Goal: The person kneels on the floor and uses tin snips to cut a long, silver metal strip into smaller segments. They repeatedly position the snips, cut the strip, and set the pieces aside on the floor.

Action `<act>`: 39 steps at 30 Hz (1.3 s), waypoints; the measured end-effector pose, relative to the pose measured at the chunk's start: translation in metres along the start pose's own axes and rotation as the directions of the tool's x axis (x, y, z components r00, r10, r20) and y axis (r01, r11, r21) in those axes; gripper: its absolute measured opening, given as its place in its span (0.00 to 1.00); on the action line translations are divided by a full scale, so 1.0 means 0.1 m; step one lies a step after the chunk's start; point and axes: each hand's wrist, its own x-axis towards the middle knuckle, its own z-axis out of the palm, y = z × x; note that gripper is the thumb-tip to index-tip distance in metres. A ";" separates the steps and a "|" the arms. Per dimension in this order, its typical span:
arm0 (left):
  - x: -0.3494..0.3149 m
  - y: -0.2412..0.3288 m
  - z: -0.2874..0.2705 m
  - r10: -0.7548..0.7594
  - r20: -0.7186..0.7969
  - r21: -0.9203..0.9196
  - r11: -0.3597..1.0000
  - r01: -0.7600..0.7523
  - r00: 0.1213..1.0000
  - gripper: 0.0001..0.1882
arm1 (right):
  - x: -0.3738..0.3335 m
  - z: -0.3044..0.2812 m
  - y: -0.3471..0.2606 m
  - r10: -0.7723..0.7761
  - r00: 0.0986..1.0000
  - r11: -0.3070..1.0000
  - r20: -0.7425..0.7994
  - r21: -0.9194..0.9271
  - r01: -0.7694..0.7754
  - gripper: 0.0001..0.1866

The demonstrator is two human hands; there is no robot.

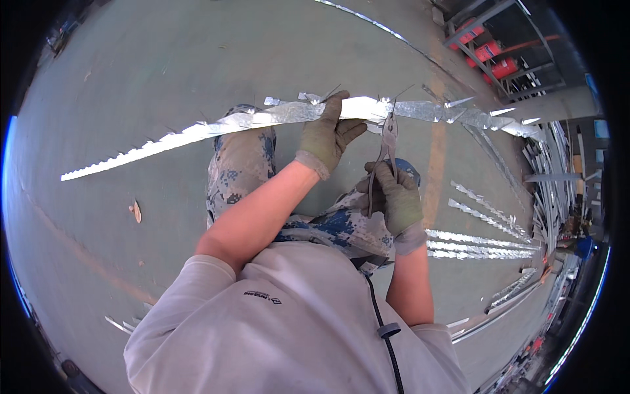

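A long, shiny sheet-metal strip (262, 119) lies across in front of me, over my camouflage-clad knees. Small bent tabs and thin wire ends stick up along its edge. My left hand (326, 136), in a green-grey work glove, grips the strip near its middle. In my gloved right hand (396, 200) are pliers (390, 134), held by the handles with the jaws pointing away from me. The jaws meet a thin wire (401, 93) at the strip's near side, just right of my left hand; whether they are clamped on it is too small to tell.
Several similar tabbed strips (482, 253) lie on the green floor to the right, beside a pile of metal lengths (554, 174). Red fire extinguishers (487, 51) stand in a metal frame at the far right. Another thin strip (371, 21) lies far ahead. A dry leaf (136, 211) is at left.
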 end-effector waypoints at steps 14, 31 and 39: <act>0.11 -0.19 -0.15 -0.117 0.069 -0.061 0.991 0.121 0.991 0.19 | 0.17 0.08 0.50 -0.045 0.995 0.999 -0.094 0.006 0.046 0.19; 0.17 -0.26 -0.26 -0.124 0.167 -0.006 0.992 0.126 0.978 0.23 | 0.33 0.07 0.67 -0.180 0.961 0.923 -0.210 -0.374 0.091 0.22; 0.15 -0.24 -0.22 -0.149 0.107 0.023 0.989 0.147 0.983 0.22 | 0.37 0.16 0.69 -0.224 0.938 0.835 -0.266 -0.549 0.044 0.27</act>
